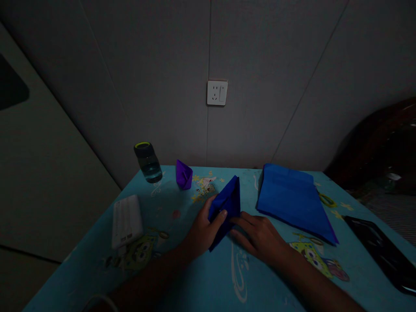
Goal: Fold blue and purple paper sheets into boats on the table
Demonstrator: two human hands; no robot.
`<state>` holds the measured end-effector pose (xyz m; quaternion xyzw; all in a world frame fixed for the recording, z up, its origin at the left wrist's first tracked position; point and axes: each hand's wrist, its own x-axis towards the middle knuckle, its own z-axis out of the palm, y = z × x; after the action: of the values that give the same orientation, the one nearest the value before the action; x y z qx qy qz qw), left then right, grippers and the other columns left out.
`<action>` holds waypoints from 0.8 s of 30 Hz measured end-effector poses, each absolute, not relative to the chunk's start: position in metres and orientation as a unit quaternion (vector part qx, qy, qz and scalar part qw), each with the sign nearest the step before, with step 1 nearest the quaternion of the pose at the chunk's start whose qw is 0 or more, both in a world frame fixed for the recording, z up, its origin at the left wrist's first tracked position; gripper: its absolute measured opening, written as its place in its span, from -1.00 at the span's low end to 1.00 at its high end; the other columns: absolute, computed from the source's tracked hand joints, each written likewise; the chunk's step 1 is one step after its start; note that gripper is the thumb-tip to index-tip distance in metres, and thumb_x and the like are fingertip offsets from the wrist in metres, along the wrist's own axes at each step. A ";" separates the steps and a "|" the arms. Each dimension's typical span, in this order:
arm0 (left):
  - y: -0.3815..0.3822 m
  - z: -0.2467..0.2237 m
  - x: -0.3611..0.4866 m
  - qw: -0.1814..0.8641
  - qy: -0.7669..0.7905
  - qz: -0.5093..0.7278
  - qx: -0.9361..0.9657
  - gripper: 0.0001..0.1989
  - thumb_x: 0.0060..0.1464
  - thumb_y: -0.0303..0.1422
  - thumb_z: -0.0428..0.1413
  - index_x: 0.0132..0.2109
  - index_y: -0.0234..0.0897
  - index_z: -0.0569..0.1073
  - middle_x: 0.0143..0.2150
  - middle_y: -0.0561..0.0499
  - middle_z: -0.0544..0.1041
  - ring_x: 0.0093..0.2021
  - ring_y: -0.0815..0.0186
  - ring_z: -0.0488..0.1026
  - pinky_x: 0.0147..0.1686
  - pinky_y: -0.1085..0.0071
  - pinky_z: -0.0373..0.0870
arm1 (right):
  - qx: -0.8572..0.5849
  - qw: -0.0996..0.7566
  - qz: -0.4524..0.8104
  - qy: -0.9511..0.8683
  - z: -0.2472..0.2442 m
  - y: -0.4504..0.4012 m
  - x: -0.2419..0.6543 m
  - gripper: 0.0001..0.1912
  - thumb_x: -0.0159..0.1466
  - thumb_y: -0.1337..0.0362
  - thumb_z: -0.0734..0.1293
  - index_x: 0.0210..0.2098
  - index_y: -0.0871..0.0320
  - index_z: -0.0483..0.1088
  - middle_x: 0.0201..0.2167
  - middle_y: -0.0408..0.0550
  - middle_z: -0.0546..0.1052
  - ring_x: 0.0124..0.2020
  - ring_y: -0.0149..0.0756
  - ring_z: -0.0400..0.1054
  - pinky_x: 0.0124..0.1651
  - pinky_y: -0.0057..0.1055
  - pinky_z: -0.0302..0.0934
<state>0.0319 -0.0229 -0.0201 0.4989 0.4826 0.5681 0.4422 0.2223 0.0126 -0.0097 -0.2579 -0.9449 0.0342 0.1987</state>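
A folded dark blue paper piece [231,201], pointed at its top and bottom ends, is held tilted above the middle of the table. My left hand [208,225] grips its left side, the thumb lying across the front and the fingers behind. On the right side, my right hand [256,234] has its bent fingertips at the paper's lower right edge, the thumb below the index finger. A small purple folded paper boat [184,175] sits farther back, left of my hands. To the right lies a stack of blue paper sheets [292,199] with a purple edge showing beneath.
A water bottle [148,162] stands at the back left. In front of it lies a white power bank [127,221] with a cable. Green-handled scissors [326,200] are partly under the paper stack. A black glossy device [380,251] lies at the right edge of the patterned tablecloth [221,286].
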 end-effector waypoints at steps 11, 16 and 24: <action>-0.027 -0.013 0.032 0.502 0.453 0.551 0.490 -0.45 0.17 -0.21 0.18 0.25 -0.23 0.29 0.22 -0.14 0.45 0.26 0.07 0.33 0.30 0.15 0.13 | -0.252 0.250 0.066 -0.933 -0.011 0.014 0.225 -0.71 0.45 0.18 0.15 0.02 0.15 0.37 -0.29 -0.01 0.55 -0.34 -0.29 0.51 -0.31 -0.40 0.32; -0.022 -0.022 0.029 0.493 0.470 0.577 0.450 -0.58 0.23 -0.18 0.12 0.19 -0.18 0.40 0.24 -0.06 0.44 0.29 0.09 0.30 0.31 0.19 0.09 | -0.242 0.269 0.068 -0.930 -0.010 0.014 0.225 -0.77 0.44 0.20 0.16 -0.03 0.14 0.37 -0.29 -0.02 0.57 -0.36 -0.30 0.51 -0.31 -0.41 0.33; -0.013 -0.022 0.027 0.497 0.457 0.579 0.456 -0.68 0.16 -0.30 0.16 0.04 -0.27 0.53 0.04 -0.10 0.60 0.11 0.08 0.47 0.16 0.23 0.31 | -0.210 0.271 0.081 -0.936 -0.013 0.014 0.224 -0.80 0.45 0.21 0.17 -0.05 0.13 0.36 -0.28 -0.03 0.57 -0.33 -0.30 0.52 -0.25 -0.40 0.34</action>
<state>0.0266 -0.0132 -0.0219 0.4560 0.4574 0.5793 0.4973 0.2242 0.0142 -0.0131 -0.2100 -0.9359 0.0810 0.2709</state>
